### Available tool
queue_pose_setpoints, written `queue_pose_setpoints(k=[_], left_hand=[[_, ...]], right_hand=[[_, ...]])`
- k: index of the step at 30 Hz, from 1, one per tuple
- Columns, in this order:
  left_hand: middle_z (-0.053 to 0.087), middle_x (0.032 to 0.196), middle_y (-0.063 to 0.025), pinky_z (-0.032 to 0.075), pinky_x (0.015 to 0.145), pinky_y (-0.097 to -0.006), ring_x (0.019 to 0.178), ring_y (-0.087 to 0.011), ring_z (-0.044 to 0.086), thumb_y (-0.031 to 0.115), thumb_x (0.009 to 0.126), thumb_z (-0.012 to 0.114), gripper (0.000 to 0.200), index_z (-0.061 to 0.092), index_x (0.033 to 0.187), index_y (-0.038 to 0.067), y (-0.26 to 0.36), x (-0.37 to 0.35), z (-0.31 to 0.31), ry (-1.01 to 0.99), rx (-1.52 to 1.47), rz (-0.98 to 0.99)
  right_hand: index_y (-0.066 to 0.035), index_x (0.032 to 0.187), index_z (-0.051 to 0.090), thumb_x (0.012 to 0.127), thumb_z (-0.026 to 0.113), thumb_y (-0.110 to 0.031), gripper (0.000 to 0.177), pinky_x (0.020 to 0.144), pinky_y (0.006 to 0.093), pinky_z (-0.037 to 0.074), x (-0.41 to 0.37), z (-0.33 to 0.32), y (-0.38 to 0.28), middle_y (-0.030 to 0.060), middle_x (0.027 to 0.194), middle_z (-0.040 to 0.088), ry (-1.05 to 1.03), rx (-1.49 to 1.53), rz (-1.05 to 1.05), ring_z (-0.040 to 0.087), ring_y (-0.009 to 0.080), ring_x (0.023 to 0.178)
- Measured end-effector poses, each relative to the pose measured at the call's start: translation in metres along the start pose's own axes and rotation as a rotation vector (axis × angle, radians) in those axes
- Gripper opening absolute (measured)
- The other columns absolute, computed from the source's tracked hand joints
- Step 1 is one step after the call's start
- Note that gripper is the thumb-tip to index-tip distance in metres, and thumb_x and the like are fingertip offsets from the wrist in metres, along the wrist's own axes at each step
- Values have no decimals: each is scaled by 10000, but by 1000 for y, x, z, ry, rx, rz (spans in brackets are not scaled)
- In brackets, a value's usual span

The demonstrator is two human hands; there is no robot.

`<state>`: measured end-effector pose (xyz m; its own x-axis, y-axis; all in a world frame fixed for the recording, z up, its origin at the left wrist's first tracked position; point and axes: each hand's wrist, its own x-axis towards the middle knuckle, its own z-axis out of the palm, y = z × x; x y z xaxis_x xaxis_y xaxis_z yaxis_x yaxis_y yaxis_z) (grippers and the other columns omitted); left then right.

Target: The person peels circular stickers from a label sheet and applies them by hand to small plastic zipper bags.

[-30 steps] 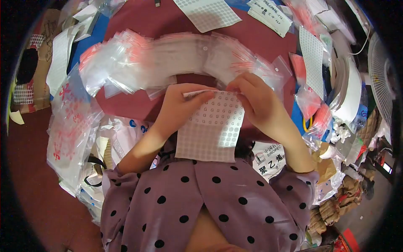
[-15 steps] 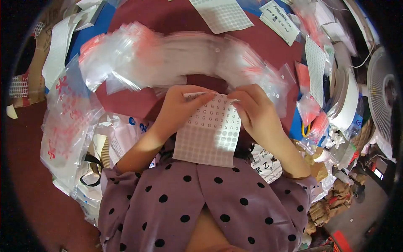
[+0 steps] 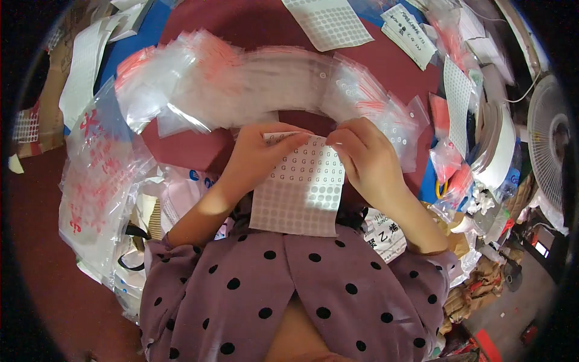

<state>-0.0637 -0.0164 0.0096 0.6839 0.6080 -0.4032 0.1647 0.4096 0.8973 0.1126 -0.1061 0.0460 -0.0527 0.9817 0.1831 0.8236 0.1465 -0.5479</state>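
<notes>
A white sheet of round stickers printed with "G" [image 3: 304,166] hangs upright before my chest; its lower rows show bare circles. My left hand [image 3: 262,154] is closed on the sheet's top left edge, thumb across the front. At the top right corner, my right hand [image 3: 365,160] has its thumb and fingers pinched together; whether a sticker is between them is too small to tell. Beyond both hands, a fanned arc of clear zip bags with red edges [image 3: 277,81] lies on the dark red surface. Some bags on its right part carry small round "G" stickers.
Another sticker sheet [image 3: 330,23] lies at the far side, beside handwritten papers [image 3: 407,36]. Plastic bags with red print [image 3: 93,175] are at the left. At the right are paper stacks [image 3: 497,142], a white fan [image 3: 549,130] and crumpled brown paper [image 3: 479,292].
The view has shifted slightly, so the surroundings sit a little differently. The sheet is still in my left hand, and my right hand remains at its top right corner, its fingers slightly more bunched.
</notes>
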Motion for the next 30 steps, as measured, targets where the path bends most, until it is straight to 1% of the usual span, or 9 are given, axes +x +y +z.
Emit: queue_pose_setpoints(k=[4, 5, 10, 22, 24, 28, 30], left_hand=[[671, 842, -60, 486, 662, -214, 751, -83, 606, 117, 848, 612, 185, 673, 962, -15, 3, 0, 0, -14, -22, -32], [671, 842, -57, 478, 671, -206, 759, -72, 596, 107, 839, 623, 177, 677, 950, -20, 4, 0, 0, -15, -44, -46], [672, 850, -60, 479, 672, -207, 766, -76, 598, 110, 835, 630, 182, 675, 946, -26, 0, -2, 2, -15, -65, -37], [668, 837, -57, 482, 657, -212, 747, -81, 604, 125, 837, 631, 195, 666, 951, -29, 1, -7, 8, 9, -82, -29], [668, 836, -58, 482, 656, -212, 747, -83, 607, 128, 840, 629, 198, 663, 953, -30, 4, -8, 10, 9, -74, -34], [666, 836, -60, 484, 657, -217, 748, -86, 610, 134, 848, 621, 198, 660, 957, -27, 4, -7, 14, 12, -115, -48], [666, 836, -61, 485, 657, -219, 748, -87, 610, 137, 849, 620, 201, 659, 959, -27, 4, -6, 15, 7, -120, -51]], right_hand=[[-26, 845, 588, 749, 614, -16, 100, 668, 383, 464, -1, 1, 0, 121, 858, 549, 10, 0, 17, 567, 312, 784], [-26, 841, 584, 740, 617, -14, 107, 667, 385, 464, -1, 1, 1, 122, 851, 548, -8, 30, 33, 566, 314, 784], [-22, 824, 569, 718, 622, -5, 120, 665, 388, 462, -2, 0, 4, 128, 842, 549, -55, 159, 111, 560, 325, 787], [-38, 829, 568, 725, 618, -14, 118, 626, 374, 455, -8, -1, -1, 115, 801, 559, 49, 17, 25, 566, 313, 740], [-46, 869, 576, 687, 576, -51, 182, 673, 366, 470, -12, 1, -1, 77, 828, 568, 89, -39, -23, 565, 264, 787], [-48, 882, 583, 689, 576, -70, 195, 680, 366, 476, -18, -1, 4, 70, 843, 577, 85, -66, -53, 571, 266, 793], [-42, 882, 588, 683, 580, -34, 199, 692, 356, 480, -21, -7, 8, 74, 854, 581, 3, -27, -116, 579, 251, 809]])
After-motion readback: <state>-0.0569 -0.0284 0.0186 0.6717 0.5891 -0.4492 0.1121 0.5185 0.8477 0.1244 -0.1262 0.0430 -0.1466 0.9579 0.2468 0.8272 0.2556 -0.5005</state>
